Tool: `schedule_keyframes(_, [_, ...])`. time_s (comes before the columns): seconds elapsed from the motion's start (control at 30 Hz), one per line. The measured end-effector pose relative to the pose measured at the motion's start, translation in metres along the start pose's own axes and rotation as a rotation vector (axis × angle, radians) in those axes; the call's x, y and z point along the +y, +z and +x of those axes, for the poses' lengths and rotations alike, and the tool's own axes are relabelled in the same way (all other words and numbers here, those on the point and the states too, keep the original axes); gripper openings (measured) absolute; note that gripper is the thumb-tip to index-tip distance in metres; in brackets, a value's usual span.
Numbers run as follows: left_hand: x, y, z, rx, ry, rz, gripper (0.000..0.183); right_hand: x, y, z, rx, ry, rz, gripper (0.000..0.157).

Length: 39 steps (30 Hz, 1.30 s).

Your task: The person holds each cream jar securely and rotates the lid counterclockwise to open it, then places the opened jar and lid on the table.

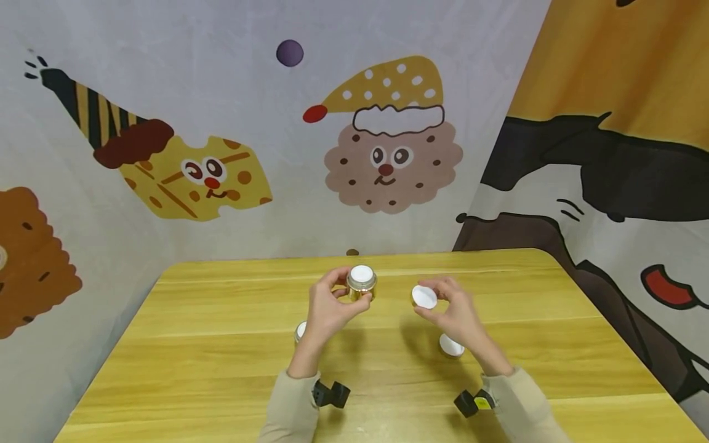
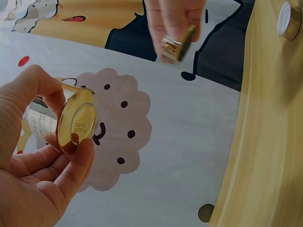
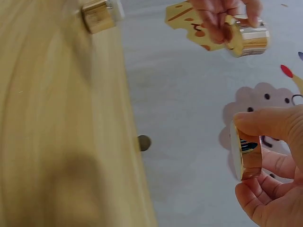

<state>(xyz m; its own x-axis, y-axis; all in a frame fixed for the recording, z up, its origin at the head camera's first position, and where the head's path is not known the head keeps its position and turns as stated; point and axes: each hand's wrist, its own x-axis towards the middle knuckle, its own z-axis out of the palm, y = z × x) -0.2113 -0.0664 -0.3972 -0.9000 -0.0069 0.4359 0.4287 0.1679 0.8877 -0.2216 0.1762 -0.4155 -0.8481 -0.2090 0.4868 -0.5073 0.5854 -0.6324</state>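
Observation:
My left hand (image 1: 330, 306) grips a gold cosmetic jar (image 1: 362, 288) above the table, its white top facing the head camera. In the left wrist view the printed gold base of that jar (image 2: 84, 120) shows between thumb and fingers. To the right, my right hand (image 1: 456, 311) pinches a gold lid (image 1: 424, 298) by its rim, white inside turned towards the head camera. A gap separates lid and jar. Another jar (image 1: 301, 331) stands on the table, partly hidden behind the left wrist. A second lid (image 1: 451, 346) lies white side up below the right hand.
The wooden table (image 1: 221, 344) reaches back to a cloth wall (image 1: 249, 92) printed with cartoon figures. Each wrist wears a dark strapped device, the left one (image 1: 331, 394) and the right one (image 1: 474, 403), both over the table.

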Motion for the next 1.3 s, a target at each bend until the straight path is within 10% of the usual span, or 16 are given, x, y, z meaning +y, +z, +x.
schedule_keyframes(1.3, [-0.003, -0.011, -0.004, -0.062, -0.06, 0.112, 0.041, 0.036, 0.033, -0.02, -0.331, 0.207, -0.131, 0.041])
